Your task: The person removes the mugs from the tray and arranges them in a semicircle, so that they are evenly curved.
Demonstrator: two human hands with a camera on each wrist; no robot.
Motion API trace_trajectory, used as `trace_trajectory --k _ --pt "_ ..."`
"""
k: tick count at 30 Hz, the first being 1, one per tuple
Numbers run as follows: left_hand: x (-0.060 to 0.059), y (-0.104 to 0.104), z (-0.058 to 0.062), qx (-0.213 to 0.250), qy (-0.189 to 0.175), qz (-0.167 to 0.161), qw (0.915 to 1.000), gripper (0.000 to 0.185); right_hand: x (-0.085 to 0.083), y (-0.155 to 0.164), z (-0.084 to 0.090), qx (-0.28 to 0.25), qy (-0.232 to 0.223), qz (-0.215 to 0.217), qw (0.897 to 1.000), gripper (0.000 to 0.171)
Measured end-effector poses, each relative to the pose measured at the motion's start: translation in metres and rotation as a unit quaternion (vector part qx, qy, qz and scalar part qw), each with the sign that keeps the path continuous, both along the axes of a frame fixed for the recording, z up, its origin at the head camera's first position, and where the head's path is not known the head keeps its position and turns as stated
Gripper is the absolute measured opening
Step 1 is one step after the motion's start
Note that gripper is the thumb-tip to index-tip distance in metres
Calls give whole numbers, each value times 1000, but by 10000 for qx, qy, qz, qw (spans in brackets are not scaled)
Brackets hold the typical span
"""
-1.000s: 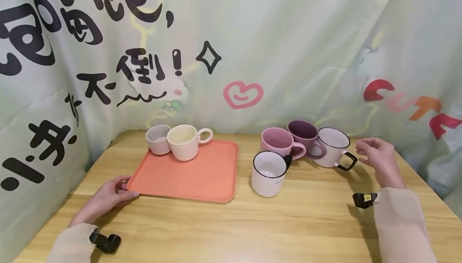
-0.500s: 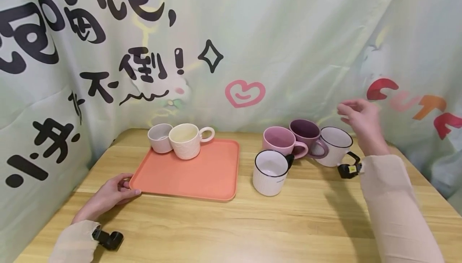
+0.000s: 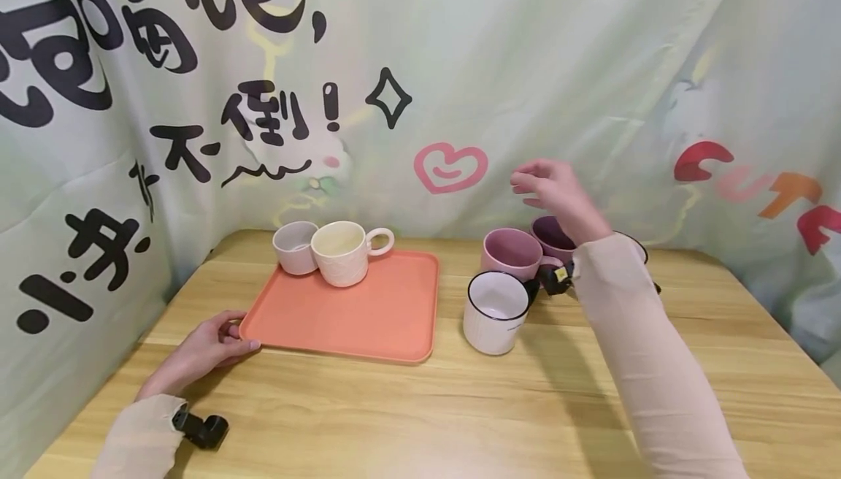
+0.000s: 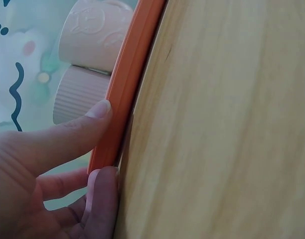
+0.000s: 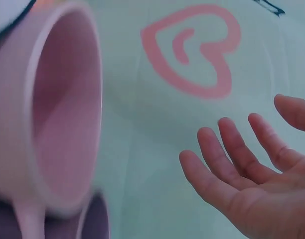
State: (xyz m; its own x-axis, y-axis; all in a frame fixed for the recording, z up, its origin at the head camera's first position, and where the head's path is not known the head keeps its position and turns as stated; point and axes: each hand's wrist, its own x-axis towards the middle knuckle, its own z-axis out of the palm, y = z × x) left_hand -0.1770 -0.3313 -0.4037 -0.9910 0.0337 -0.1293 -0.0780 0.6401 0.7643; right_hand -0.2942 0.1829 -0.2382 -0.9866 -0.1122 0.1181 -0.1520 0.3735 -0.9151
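Note:
My left hand (image 3: 204, 347) holds the near left corner of an orange tray (image 3: 348, 318); in the left wrist view its thumb (image 4: 82, 132) lies on the tray's side and the fingers curl at the corner. On the tray's back left stand a pale grey cup (image 3: 296, 251) and a cream mug (image 3: 342, 256), side by side. Raised over the mugs on the right, my right hand (image 3: 555, 190) has loosely bent, spread fingers around nothing. Nearest below it are a pink mug (image 3: 511, 254) and a dark purple mug (image 3: 549, 236), partly hidden by the forearm.
A white mug (image 3: 496, 318) with a black rim stands in front of the pink one. Another black-rimmed mug (image 3: 636, 245) is mostly covered by the right sleeve. A printed curtain (image 3: 460, 41) hangs behind the wooden table (image 3: 368, 420).
My right hand has risen from beside the rightmost white mug and swept left, above the purple and pink mugs. The left hand stays at the tray corner; the mugs stand where they were.

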Motion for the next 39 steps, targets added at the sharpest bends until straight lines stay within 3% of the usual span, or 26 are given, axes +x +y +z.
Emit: trace_trajectory --k 10,20,29,39 --pt "0 0 1 91 0 -39 10000 74 -12 -55 4 -48 -510 490 9975 36" --pt "0 1 1 115 70 -44 9999 73 -15 -93 -4 55 -859 816 9929 35" --pt "0 0 2 139 25 11 9999 74 -17 -125 -20 228 -1085 1146 9872 44" --pt "0 1 2 190 4 40 9998 73 -17 -146 -46 445 -1105 1188 9857 48"
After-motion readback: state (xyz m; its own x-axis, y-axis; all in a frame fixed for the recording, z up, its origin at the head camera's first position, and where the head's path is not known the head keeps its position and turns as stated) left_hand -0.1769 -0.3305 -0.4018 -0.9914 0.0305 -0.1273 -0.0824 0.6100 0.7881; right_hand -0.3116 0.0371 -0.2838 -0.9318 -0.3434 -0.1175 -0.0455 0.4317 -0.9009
